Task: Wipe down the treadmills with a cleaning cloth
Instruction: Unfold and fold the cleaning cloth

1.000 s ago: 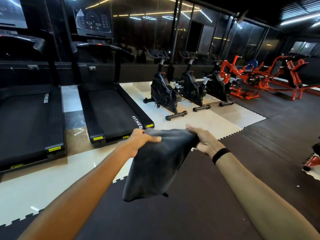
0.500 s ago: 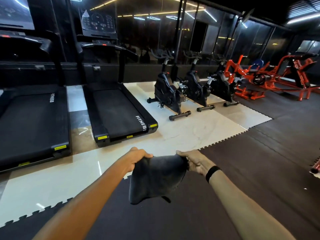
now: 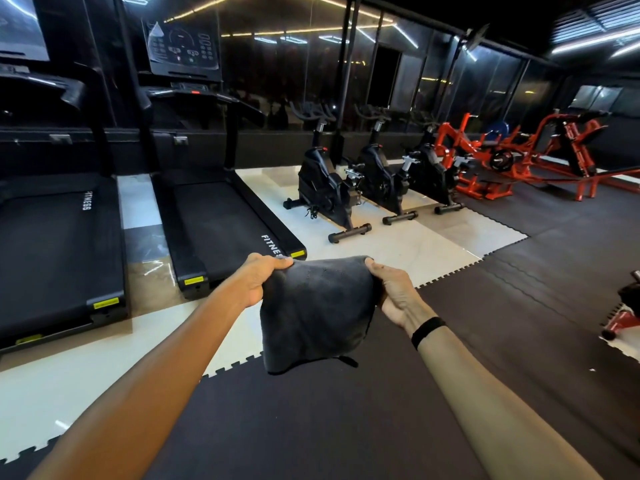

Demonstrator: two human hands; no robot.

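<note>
With my left hand (image 3: 258,284) and right hand (image 3: 393,296) each gripping a top corner, the cleaning cloth (image 3: 317,315) now hangs squarer than a second ago, near the right treadmill (image 3: 221,220), wiping not begun.

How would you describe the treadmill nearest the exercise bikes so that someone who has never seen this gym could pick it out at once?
Start at the mirrored back wall, where two black treadmills stand side by side on the pale floor. Take the right-hand treadmill, next to the row of exercise bikes. Unlike the left treadmill, its console shows in full, and its rear corner lies just beyond the left hand holding the dark cloth.
</note>
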